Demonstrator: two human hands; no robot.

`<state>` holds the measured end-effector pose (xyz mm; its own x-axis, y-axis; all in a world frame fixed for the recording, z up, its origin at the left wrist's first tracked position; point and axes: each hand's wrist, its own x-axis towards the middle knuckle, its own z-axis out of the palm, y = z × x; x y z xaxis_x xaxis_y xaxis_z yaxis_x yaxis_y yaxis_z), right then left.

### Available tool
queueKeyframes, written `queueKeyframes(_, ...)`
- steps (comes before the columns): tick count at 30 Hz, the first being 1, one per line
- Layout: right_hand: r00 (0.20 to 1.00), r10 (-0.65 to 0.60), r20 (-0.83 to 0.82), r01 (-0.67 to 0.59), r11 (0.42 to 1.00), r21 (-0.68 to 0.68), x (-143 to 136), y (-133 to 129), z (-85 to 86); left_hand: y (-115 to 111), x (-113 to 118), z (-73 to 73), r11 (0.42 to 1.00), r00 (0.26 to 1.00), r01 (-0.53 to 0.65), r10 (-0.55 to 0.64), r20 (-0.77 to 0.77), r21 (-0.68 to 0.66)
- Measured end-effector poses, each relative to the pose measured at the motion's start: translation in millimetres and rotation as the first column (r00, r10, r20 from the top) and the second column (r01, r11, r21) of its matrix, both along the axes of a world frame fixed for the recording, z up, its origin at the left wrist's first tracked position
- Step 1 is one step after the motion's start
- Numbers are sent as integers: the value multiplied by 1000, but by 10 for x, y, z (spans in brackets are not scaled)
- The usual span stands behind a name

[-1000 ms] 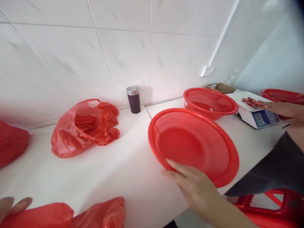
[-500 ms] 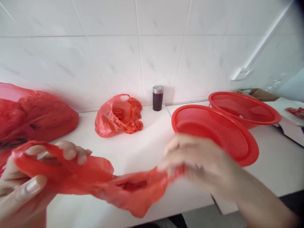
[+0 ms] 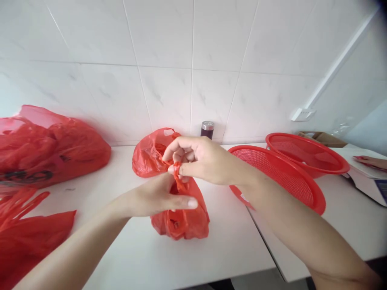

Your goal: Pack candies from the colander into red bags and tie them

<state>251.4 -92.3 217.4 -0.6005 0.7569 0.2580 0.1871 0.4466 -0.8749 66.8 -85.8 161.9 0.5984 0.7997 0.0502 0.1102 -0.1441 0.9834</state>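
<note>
Between my hands is a thin red plastic bag (image 3: 193, 225), crumpled and hanging low over the white table. My left hand (image 3: 154, 197) is closed on its upper part, with the thumb lying across the front; most of the other fingers are hidden behind the plastic. From the right, my right hand (image 3: 202, 159) pinches a twisted strip of the bag between thumb and fingers, just above the left hand. Right behind them, partly covered by my right hand, sits another red bag (image 3: 143, 159) with crumpled red plastic inside.
A bulging red bag (image 3: 75, 149) and a loose red bag (image 3: 36, 237) lie left. A dark silver-lidded tumbler (image 3: 207, 129) stands by the wall. Two red mesh baskets (image 3: 317, 201) are right. Beyond them, another person's hand (image 3: 377, 162) touches red packets on a white scale (image 3: 365, 187).
My hands have come together at the middle, where they were wide apart with the bag stretched between them. The bag now hangs bunched below them. Another person's hand has appeared at far right.
</note>
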Motion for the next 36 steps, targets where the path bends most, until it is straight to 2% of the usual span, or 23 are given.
queueKeyframes(2,997,-68,-42,71,994,80,-67,73,-78,83,85,-33,994,981,99,-104,-164,-42)
queueKeyframes(3,991,-112,-68,119,986,115,-66,111,-137,126,102,-49,995,978,73,-85,-191,-69)
queueKeyframes(5,978,-188,-88,199,969,148,-13,184,-292,203,95,-79,993,988,-47,30,-154,-111)
queueKeyframes(7,974,-224,-38,227,966,128,67,235,-470,260,62,-111,978,988,-136,122,-96,-161)
queueKeyframes(9,968,-252,0,251,966,68,127,239,-608,298,30,-140,968,987,-160,156,-37,-191)
queueKeyframes(11,949,-311,-51,313,949,36,151,172,-648,321,3,-159,974,992,-129,127,-25,-186)
queueKeyframes(13,930,-338,-143,347,937,46,146,39,-587,336,-32,-158,985,998,-63,58,-33,-161)
queueKeyframes(14,942,-298,-156,311,949,60,137,-39,-534,342,-54,-147,990,999,-13,9,-32,-142)
queueKeyframes(16,981,-147,-127,160,983,93,115,-174,-444,348,-107,-112,990,994,105,-108,-23,-90)
queueKeyframes(18,991,-61,-115,75,990,116,86,-217,-442,350,-156,-72,983,982,183,-184,-50,-13)
queueKeyframes(20,975,-118,-186,138,985,100,49,-141,-562,347,-177,-54,976,970,213,-205,-130,47)
queueKeyframes(22,950,-197,-241,205,979,10,4,18,-774,342,-160,-80,971,957,220,-196,-212,97)
queueKeyframes(24,939,-231,-256,217,973,-81,-42,182,-1004,333,-112,-157,964,949,176,-112,-295,201)
queueKeyframes(25,937,-236,-258,210,970,-124,-63,245,-1100,327,-81,-210,947,942,117,-10,-335,298)
queueKeyframes(26,934,-236,-269,197,967,-164,-80,289,-1177,319,-50,-267,908,926,47,117,-359,417)
queueKeyframes(28,920,-211,-330,135,962,-239,-97,324,-1264,302,5,-381,768,875,-67,352,-333,637)
queueKeyframes(29,909,-187,-373,82,956,-281,-95,323,-1282,293,25,-429,691,859,-103,425,-287,715)
queueKeyframes(31,881,-145,-451,-33,931,-364,-71,303,-1293,277,44,-503,569,857,-151,483,-180,809)
queueKeyframes(33,879,-116,-462,-116,889,-443,-32,285,-1302,267,34,-550,497,860,-180,498,-109,849)
queueKeyframes(34,890,-104,-443,-130,875,-466,-14,279,-1310,263,21,-569,486,864,-181,493,-98,855)
queueKeyframes(36,916,-114,-384,-80,887,-455,11,267,-1323,252,-11,-605,519,878,-161,464,-119,840)
